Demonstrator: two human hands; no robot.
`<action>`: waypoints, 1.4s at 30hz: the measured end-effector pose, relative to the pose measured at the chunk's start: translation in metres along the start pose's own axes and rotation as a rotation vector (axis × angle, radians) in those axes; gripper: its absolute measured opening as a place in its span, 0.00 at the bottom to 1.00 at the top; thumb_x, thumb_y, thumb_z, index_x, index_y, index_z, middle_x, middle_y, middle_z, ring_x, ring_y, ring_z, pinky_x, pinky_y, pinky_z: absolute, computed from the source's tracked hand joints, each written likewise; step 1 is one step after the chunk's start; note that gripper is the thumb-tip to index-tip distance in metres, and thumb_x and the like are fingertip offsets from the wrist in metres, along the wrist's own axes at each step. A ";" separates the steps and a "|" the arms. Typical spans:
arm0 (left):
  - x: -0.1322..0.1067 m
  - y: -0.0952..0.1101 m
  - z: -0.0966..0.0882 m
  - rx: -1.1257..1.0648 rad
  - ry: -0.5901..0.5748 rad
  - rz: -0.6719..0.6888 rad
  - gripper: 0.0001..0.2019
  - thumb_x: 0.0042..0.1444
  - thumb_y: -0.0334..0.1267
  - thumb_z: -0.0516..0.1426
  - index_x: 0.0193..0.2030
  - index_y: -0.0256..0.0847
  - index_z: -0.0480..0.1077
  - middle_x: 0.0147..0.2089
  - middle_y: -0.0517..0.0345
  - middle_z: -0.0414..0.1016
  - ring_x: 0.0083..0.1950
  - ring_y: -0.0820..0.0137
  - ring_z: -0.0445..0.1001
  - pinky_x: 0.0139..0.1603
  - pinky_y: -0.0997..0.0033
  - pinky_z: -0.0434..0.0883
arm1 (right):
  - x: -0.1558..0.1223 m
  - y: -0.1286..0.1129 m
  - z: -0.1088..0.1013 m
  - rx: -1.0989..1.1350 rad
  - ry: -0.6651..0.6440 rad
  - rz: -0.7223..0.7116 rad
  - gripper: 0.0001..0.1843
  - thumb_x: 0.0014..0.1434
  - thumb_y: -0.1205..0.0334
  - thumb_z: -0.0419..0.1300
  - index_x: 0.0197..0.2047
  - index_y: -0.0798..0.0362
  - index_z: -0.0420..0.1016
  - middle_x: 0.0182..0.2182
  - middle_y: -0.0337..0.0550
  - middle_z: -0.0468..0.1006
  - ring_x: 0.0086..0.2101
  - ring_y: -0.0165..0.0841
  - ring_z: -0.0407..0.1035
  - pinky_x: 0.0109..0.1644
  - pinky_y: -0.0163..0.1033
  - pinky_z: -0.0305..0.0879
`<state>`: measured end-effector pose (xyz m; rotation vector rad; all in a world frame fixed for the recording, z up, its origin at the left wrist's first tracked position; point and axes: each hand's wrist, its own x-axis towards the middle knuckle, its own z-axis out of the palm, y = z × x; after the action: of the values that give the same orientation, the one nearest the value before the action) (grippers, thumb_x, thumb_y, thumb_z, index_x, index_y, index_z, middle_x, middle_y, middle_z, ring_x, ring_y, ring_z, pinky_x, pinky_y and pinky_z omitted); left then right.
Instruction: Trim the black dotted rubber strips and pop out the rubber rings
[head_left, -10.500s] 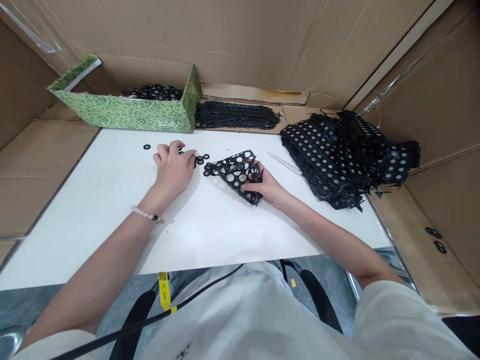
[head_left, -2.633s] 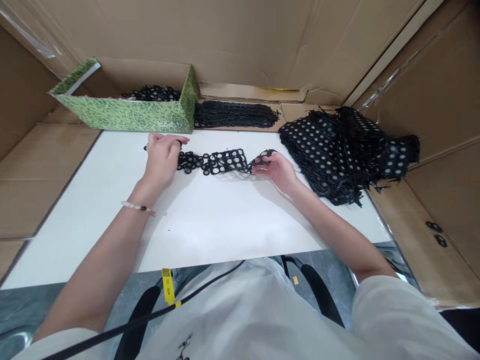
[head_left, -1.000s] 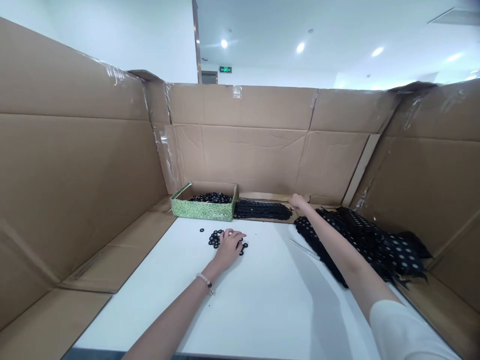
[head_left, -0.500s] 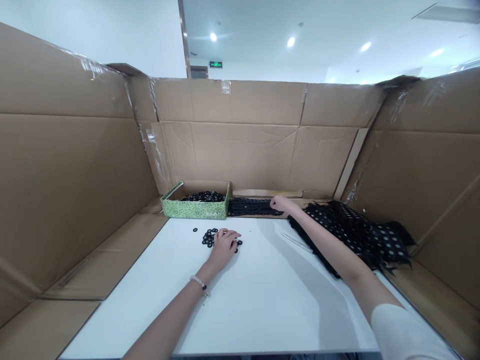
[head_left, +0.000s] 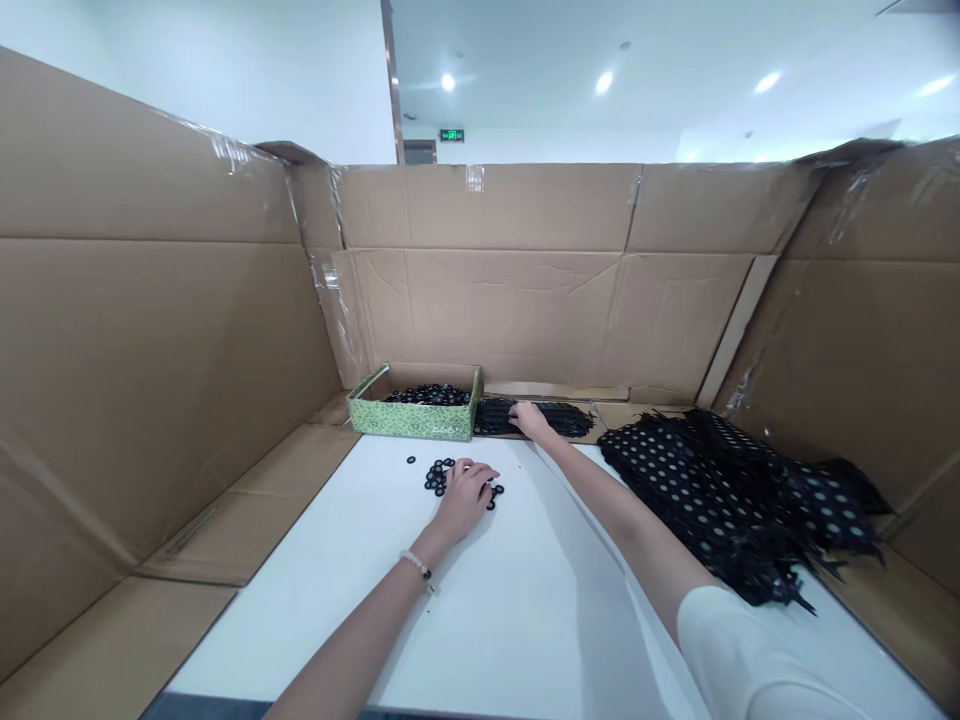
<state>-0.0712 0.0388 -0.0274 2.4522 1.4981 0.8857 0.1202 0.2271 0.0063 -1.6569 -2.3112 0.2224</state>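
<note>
My left hand rests on the white table, its fingers bent and apart over a loose group of small black rings. Some rings are hidden under the palm and fingers; a few show to its right. My right hand reaches to the back, over a flat bundle of black net-like strips. Its fingers are pinched together at the strips, and what lies between them is too small to make out. Left of that hand stands a green patterned box with many more black rings inside.
A heap of black sheets with pale round holes lies at the right, with ragged edges over the table. Cardboard walls enclose the left, back and right. One single ring lies apart near the box.
My right hand has moved left along the black strips, its arm now across the table's middle. My left hand stays over the rings. The whole view has shifted slightly.
</note>
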 end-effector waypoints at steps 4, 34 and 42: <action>0.001 0.000 0.001 -0.009 -0.005 0.008 0.16 0.64 0.27 0.52 0.52 0.41 0.77 0.56 0.51 0.80 0.59 0.53 0.64 0.63 0.46 0.62 | -0.003 0.006 0.005 0.017 0.046 0.014 0.19 0.69 0.54 0.61 0.59 0.53 0.73 0.56 0.50 0.75 0.51 0.39 0.74 0.55 0.51 0.75; 0.085 0.100 -0.086 0.046 0.576 0.044 0.16 0.66 0.50 0.54 0.52 0.41 0.67 0.55 0.41 0.71 0.62 0.47 0.64 0.62 0.43 0.62 | -0.168 -0.089 -0.152 1.036 0.493 -0.394 0.08 0.53 0.58 0.67 0.34 0.47 0.72 0.30 0.37 0.76 0.31 0.33 0.70 0.38 0.41 0.71; 0.071 0.122 -0.110 -0.171 0.353 0.282 0.16 0.71 0.45 0.47 0.32 0.43 0.64 0.32 0.58 0.71 0.35 0.67 0.68 0.39 0.68 0.65 | -0.163 -0.077 -0.161 1.222 0.199 -0.441 0.17 0.54 0.47 0.70 0.35 0.47 0.70 0.24 0.33 0.73 0.23 0.29 0.66 0.29 0.37 0.65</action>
<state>-0.0138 0.0186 0.1402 2.5106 1.1146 1.4991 0.1504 0.0411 0.1575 -0.5157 -1.6598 1.0349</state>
